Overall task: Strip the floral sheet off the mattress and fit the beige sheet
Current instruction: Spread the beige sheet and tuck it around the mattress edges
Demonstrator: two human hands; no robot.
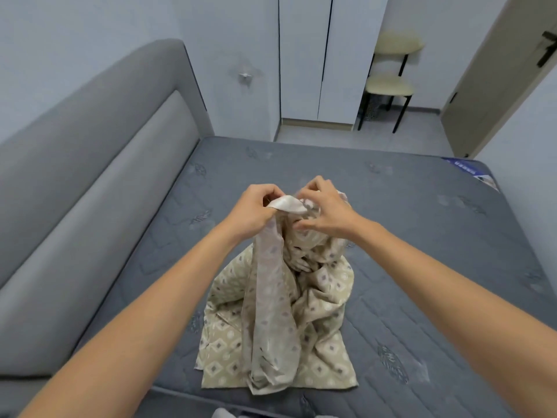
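The beige sheet (280, 321), printed with small diamond motifs, is bunched in a heap on the near middle of the bare grey quilted mattress (422, 236). Its upper part is lifted clear of the mattress; its lower folds rest on the surface and reach close to the near edge.

The left hand (256, 209) pinches a pale edge of the sheet between thumb and curled fingers. From this grip a long strip of cloth hangs straight down over the front of the heap. The right hand (324, 208) sits just beside the left, fingers curled into the gathered top of the sheet, thumb pressed against the cloth. The two hands are nearly touching, both above the heap. Both forearms are bare and extend from the lower corners of the view.

Surroundings:
- A grey upholstered headboard (99, 164) runs along the left side of the mattress, against the wall.
- A white wardrobe (319, 58) stands beyond the far edge of the mattress, doors closed.
- A chair (388, 86) with cream seat and back pads and a black frame stands to the right of the wardrobe.
- A door (497, 86) with a dark handle stands at far right.
- A blue label (470, 170) lies at the far right corner of the mattress.
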